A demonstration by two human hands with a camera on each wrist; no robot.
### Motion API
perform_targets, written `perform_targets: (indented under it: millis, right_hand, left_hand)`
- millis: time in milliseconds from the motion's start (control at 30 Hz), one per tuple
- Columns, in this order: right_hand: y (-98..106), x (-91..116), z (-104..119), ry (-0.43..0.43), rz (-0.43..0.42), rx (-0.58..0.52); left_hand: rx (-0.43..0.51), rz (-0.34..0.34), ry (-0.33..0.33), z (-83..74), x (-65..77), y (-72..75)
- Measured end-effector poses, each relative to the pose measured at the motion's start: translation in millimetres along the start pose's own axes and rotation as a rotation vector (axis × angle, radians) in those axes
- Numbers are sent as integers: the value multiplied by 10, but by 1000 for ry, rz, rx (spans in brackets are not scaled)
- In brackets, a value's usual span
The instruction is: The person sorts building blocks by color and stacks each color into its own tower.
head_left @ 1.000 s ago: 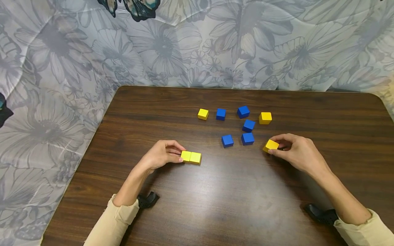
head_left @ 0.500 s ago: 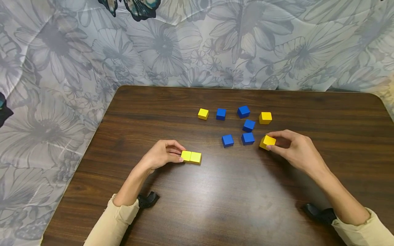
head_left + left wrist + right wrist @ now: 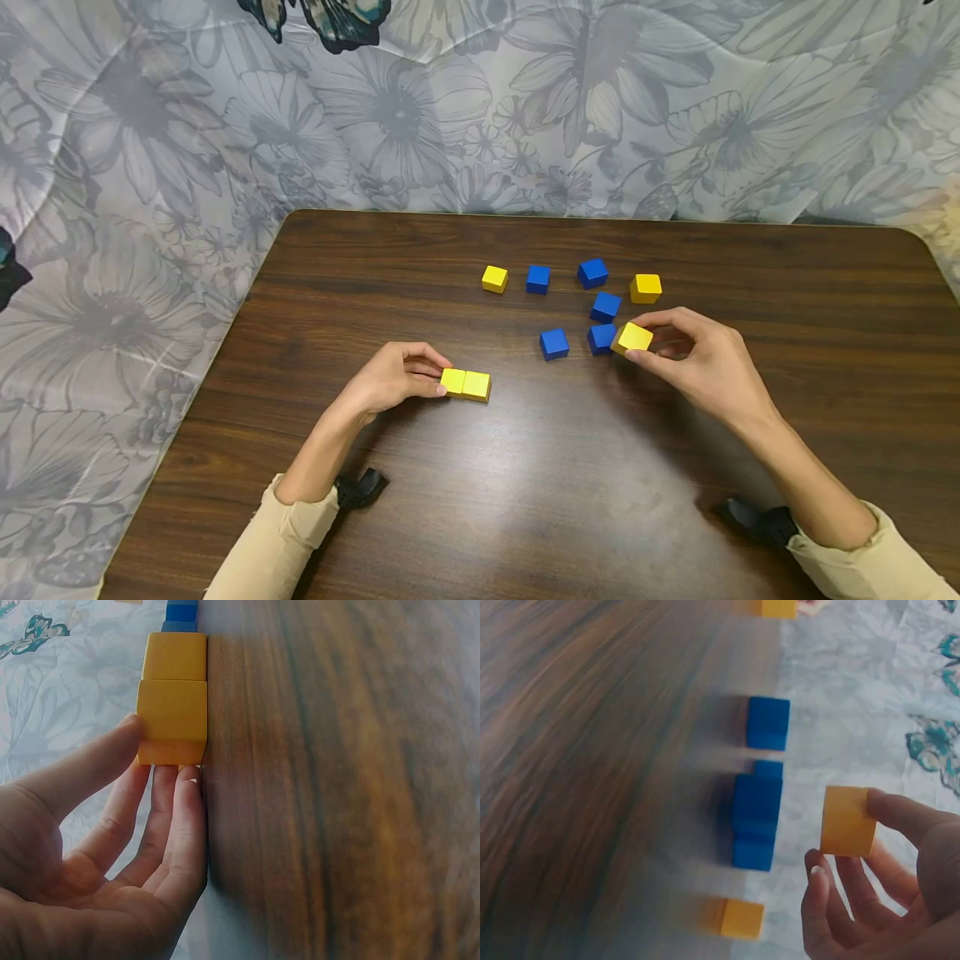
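Note:
Two yellow cubes sit side by side on the table. My left hand (image 3: 396, 377) pinches the left yellow cube (image 3: 453, 381) between thumb and fingers; its neighbour, the right yellow cube (image 3: 477, 385), touches it face to face. My right hand (image 3: 701, 358) pinches another yellow cube (image 3: 633, 337) and holds it above the table. In the head view that cube overlaps the edge of a blue cube (image 3: 600, 338). The right wrist view shows the held yellow cube (image 3: 847, 821) gripped by thumb and fingertips, apart from the blue cubes.
On the brown wooden table (image 3: 525, 500) lie several more blue cubes, such as a near one (image 3: 554, 344) and a far one (image 3: 592, 273). A yellow cube (image 3: 495, 279) stands at far left, another yellow cube (image 3: 646, 288) at far right. A floral cloth (image 3: 450, 125) hangs behind.
My right hand has risen off the tabletop and moved left with its yellow cube, toward the blue cubes. The left hand and the two joined yellow cubes have stayed put.

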State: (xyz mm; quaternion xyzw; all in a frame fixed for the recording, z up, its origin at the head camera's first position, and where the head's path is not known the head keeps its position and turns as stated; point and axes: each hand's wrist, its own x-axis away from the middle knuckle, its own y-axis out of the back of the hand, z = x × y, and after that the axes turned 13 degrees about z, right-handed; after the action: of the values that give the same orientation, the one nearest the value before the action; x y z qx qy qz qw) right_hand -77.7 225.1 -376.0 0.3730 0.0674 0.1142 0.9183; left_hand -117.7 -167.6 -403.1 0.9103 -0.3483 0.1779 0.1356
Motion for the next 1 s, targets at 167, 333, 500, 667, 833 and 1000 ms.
perform_targets:
  millis: [167,333,500,667,833,1000]
  right_hand:
    - [-64,-47,93,26,-3,-32]
    - [-118,-92,154,47,-8,-54]
    - [-179,-124,205,71,-2,-80]
    - [-245,-168,257,78,4,-101]
    - [-312,-205,322,93,19,-143]
    - [-379,-243,380,122,34,-177]
  left_hand:
    - [5,5,-5,5,-6,0]
    - [11,-1,-5,-1,-7,0]
    - [3,-6,-10,3,-10,1]
    - [1,-3,-12,5,-17,4]
    - [-1,-4,-1,-5,-11,2]
    - [-1,-10,9,-1,-8,1]
